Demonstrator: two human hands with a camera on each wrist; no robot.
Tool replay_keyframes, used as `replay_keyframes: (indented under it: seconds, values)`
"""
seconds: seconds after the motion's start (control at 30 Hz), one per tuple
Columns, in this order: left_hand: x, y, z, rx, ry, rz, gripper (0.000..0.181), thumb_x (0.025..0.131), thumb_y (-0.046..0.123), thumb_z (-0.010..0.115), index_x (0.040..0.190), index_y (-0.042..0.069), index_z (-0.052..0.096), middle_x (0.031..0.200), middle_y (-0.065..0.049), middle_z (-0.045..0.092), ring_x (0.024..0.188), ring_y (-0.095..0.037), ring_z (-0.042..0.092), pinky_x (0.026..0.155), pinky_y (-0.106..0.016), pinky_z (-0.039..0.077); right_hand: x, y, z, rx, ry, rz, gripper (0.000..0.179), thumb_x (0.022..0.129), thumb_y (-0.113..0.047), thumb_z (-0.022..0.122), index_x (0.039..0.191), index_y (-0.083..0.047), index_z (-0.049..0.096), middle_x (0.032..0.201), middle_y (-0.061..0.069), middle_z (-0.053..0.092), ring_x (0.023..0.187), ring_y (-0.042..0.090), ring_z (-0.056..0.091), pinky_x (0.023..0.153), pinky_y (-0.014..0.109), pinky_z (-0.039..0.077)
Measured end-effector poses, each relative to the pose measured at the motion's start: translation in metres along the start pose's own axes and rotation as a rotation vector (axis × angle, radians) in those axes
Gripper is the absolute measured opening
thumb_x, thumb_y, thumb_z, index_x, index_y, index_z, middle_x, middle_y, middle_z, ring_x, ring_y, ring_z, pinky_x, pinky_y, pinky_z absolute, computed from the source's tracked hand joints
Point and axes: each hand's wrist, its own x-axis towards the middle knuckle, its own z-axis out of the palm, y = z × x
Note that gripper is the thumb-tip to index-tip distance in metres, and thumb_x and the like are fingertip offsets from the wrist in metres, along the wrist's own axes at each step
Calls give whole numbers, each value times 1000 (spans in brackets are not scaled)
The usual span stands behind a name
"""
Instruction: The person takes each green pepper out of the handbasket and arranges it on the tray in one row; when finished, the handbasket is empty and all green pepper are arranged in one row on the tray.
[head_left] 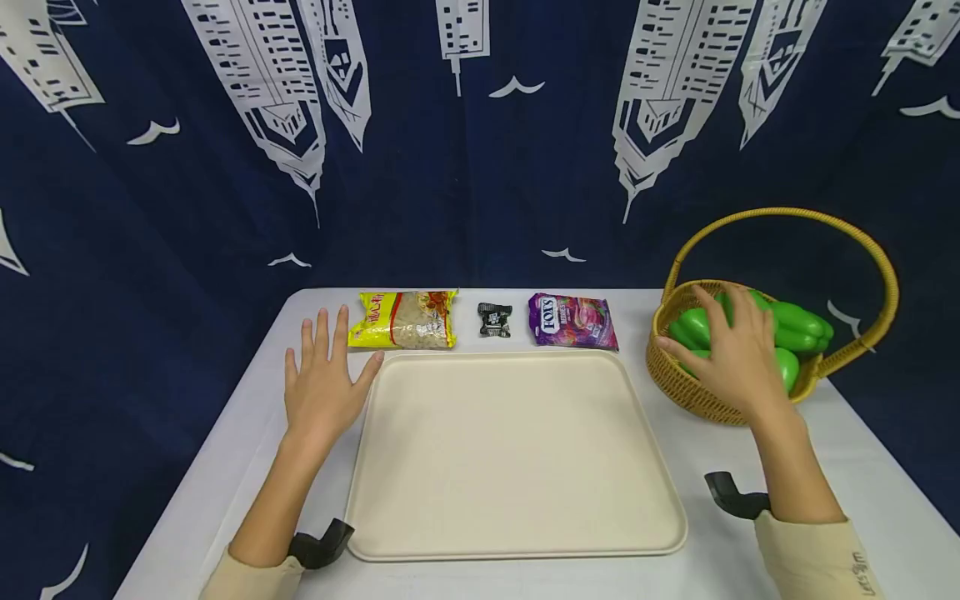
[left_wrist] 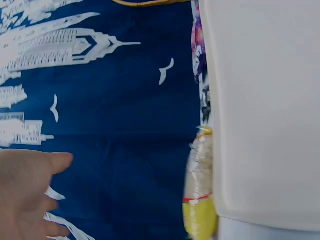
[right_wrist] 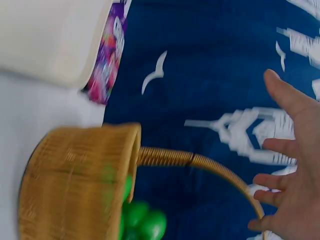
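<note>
Right hand (head_left: 731, 354): over peppers (head_left: 801, 325) in basket (head_left: 686, 396), frame right | Left hand (head_left: 321, 400): near tray (head_left: 517, 454), frame left | Fingers: both wide

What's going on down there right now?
A person has their right hand open over a wicker basket of what look like green peppers, holding nothing. The left hand is spread open at the left side of a cream tray, also holding nothing. Behind the tray, a yellow packet, a small black packet and a purple bag lie in a row.
</note>
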Motion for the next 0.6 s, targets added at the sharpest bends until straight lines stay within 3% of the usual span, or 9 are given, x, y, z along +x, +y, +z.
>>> replay_keyframes:
  seconds: [0.17,0.27,0.4,0.6]
  values:
    - [-12,-17,10,-177,107,3,74,94,39,49,149,11,9,153,-16,9,140,-27,-2,108,-57,6,-12,34,-6,139,85,61,75,84,-34,67,143,-6,31,144,29,22,130,50,16,98,70,13]
    - [-21,-31,19,-276,117,20,72,94,33,53,149,11,11,152,-15,13,140,-29,5,108,-56,11,-17,56,-4,182,77,81,70,86,-29,67,143,-7,33,139,31,29,127,52,22,97,70,14]
    - [-33,-52,33,-387,41,50,72,92,31,57,149,18,15,152,-12,18,137,-33,17,104,-58,21,-23,83,3,212,-14,119,70,87,-30,65,144,-9,31,135,33,35,123,55,26,96,72,12]
    - [-52,-72,56,-478,-137,94,73,90,35,59,149,26,16,151,-12,20,135,-39,18,101,-62,22,-30,125,20,214,-106,149,72,85,-38,66,145,-22,31,127,30,45,111,54,39,80,69,32]
